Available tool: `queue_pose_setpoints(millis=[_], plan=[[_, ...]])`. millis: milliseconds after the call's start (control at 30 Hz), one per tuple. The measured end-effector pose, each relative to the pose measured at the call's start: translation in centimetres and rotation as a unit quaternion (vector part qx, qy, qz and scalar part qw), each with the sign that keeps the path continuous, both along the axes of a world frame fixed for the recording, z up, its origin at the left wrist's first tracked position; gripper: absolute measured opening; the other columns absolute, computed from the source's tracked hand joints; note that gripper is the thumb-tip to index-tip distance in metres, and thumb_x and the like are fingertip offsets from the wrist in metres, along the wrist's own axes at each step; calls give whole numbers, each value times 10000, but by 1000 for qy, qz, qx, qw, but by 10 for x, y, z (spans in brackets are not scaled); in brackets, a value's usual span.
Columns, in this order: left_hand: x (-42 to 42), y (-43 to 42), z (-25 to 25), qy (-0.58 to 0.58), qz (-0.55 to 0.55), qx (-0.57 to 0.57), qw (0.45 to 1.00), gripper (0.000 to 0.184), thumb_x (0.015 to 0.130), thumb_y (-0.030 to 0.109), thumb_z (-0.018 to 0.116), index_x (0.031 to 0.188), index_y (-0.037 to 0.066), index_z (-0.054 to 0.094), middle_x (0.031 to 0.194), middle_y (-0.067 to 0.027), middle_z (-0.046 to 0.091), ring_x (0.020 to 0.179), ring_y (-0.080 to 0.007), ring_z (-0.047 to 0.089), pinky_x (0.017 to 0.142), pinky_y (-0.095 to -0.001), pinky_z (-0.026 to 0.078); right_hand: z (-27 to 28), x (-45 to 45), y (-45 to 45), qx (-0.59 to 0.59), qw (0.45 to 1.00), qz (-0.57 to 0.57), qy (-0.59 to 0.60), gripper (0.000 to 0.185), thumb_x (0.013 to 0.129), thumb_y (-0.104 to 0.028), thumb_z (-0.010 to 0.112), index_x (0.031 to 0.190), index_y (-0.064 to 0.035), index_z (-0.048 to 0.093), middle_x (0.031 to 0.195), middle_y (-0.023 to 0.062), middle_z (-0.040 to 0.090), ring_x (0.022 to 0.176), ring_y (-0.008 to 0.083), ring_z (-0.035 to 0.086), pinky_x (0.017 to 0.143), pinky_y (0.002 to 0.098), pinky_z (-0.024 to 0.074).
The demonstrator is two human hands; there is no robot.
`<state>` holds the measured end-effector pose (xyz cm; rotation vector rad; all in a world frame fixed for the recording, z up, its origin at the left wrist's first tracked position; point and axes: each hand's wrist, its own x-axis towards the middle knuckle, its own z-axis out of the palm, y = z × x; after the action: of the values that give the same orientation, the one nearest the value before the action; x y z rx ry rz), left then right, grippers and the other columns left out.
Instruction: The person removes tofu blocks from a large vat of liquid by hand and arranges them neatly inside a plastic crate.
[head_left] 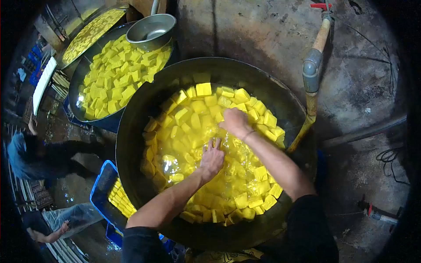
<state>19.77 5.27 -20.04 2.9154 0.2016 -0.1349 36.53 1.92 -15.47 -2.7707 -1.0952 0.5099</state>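
A wide dark pot (131, 127) holds yellow liquid and many yellow tofu blocks (204, 89), heaped around the inner edge and partly sunk in the middle. Near the middle, my left hand (212, 158) reaches into the liquid with its fingers stretched out and apart, nothing visible in them. Farther up and to the right, my right hand (237, 123) is over the blocks at the liquid's surface. Its fingers curl downward, and the hand itself hides what they may hold. Ripples and glare blur the blocks between and below both hands.
A second vat of yellow blocks (115, 81) stands at upper left, with a metal ladle (151, 31) over its rim. A rusty pipe (310, 72) reaches the pot's right side. A blue crate (100, 186) of blocks sits at left. Two other people (48, 158) (66, 221) are farther left.
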Motion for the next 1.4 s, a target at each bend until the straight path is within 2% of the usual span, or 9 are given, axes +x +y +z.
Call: queue_pose_setpoints(millis=[133, 233, 333, 433, 467, 700, 1000, 1133, 1400], plan=[[27, 26, -37, 217, 10, -115, 969, 171, 816, 121, 613, 952, 60, 696, 1150, -179, 604, 1117, -328, 578, 928, -433, 498, -95, -3, 40, -1, 993, -88, -78, 227, 768, -178, 709, 907, 1, 693, 901, 220, 683, 875, 382, 672, 757, 434, 556], [12, 66, -57, -23, -21, -192, 981, 402, 795, 239, 720, 1099, -9, 633, 1054, -195, 629, 965, -322, 635, 841, -417, 537, -54, 11, 20, -8, 997, -69, 26, 250, 758, -171, 694, 916, 22, 680, 1023, 244, 662, 940, 386, 655, 804, 432, 543], [1, 100, -44, -54, 75, -641, 762, 530, 866, 427, 702, 1213, 57, 548, 1113, -129, 608, 1079, -192, 590, 861, -361, 528, -50, 47, -25, 189, 957, -37, 217, 438, 672, -207, 760, 1044, 11, 682, 999, 183, 685, 915, 270, 660, 767, 341, 521], [6, 112, -29, 44, 213, -654, 724, 547, 871, 430, 696, 1258, 103, 491, 1214, -117, 545, 1114, -243, 570, 915, -418, 510, -29, 39, -44, 252, 897, -86, 353, 441, 731, -166, 758, 1105, 39, 647, 1012, 108, 675, 943, 192, 632, 828, 300, 489], [-2, 106, -40, -59, 163, -813, 555, 405, 910, 272, 656, 1241, 131, 470, 1248, -98, 510, 1073, -279, 571, 891, -450, 507, -22, 33, -46, 287, 843, -95, 444, 403, 773, -130, 740, 1111, 59, 627, 1012, 71, 660, 952, 162, 614, 851, 286, 473], [33, 66, -13, -189, 285, -907, 246, 221, 892, 208, 521, 1080, 98, 554, 1022, -84, 630, 989, -251, 614, 885, -419, 505, 8, -24, -24, 275, 837, -53, 471, 286, 820, -119, 734, 1059, 21, 663, 937, 31, 638, 872, 104, 577, 764, 249, 450], [45, 34, -7, -296, 275, -911, 84, 425, 871, 419, 482, 1154, 114, 568, 1151, -109, 605, 1119, -297, 554, 1012, -474, 428, 21, -61, 17, 380, 921, 64, -60, 444, 861, -322, 717, 1131, -1, 572, 1116, 169, 586, 1088, 333, 545, 971, 384, 418], [33, 59, 23, -313, 297, -902, 5, 449, 864, 439, 460, 1201, 165, 575, 1197, -100, 579, 1169, -294, 511, 1050, -518, 375, 23, -42, 59, 271, 861, 21, 430, 770, 861, -662, 537, 1267, -9, 557, 1301, 261, 537, 1210, 372, 509, 1039, 400, 398], [-29, 154, 101, -477, 142, -863, 89, 378, 802, 340, 493, 1077, 119, 629, 1101, -81, 648, 998, -268, 600, 882, -527, 480, -126, -25, 145, 296, 888, -105, 336, 514, 890, -439, 578, 1214, -40, 569, 1079, 126, 641, 803, 242, 601, 733, 368, 490]])
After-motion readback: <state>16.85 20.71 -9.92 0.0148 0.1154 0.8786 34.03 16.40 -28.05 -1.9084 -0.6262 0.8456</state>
